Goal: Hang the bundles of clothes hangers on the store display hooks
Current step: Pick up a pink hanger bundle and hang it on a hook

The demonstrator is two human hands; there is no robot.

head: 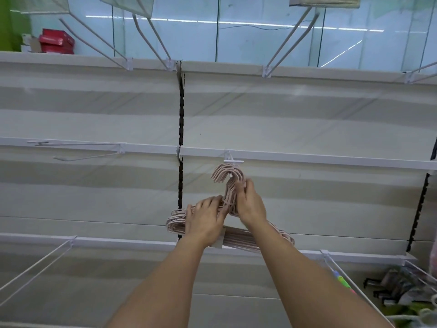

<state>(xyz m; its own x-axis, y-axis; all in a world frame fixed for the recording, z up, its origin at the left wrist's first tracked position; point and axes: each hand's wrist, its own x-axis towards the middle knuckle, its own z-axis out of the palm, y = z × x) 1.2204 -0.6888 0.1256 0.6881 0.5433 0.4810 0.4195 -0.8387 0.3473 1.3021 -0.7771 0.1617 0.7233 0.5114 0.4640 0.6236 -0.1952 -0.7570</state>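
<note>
A bundle of pale pink clothes hangers is held up against the white shelving wall. Its bunched hook tops sit just under a white display hook on the middle rail, touching or nearly touching it. My right hand grips the necks of the hangers just below the hook tops. My left hand holds the left shoulder of the bundle, fingers wrapped over the wires. A paper band around the bundle shows below my left wrist.
Other white display hooks jut from the rails: a long pair at left, angled ones along the top rail, wire arms at lower left. Packaged goods hang at lower right. Red boxes sit behind the glass at upper left.
</note>
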